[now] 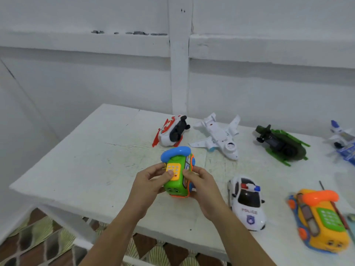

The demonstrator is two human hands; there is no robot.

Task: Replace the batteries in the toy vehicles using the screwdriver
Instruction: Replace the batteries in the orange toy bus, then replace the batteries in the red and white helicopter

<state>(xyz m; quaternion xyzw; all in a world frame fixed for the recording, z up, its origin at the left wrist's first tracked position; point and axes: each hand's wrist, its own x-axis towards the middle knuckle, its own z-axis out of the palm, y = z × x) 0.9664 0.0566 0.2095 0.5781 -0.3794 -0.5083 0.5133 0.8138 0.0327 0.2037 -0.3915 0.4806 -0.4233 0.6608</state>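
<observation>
Holding a green phone toy (177, 175) between them, left hand (151, 182) and right hand (201, 186) grip its sides above the tabletop (86, 166); police car (247, 203) sits right of the grip.

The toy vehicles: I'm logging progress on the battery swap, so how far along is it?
Nothing shows as finished; no loose batteries or removed covers are visible. In hand: both hands, left and right, hold the green phone bus. Left: three toys lie belly-up, the red-white one, the white plane and the green one; the police car and yellow phone bus stand upright.
</observation>
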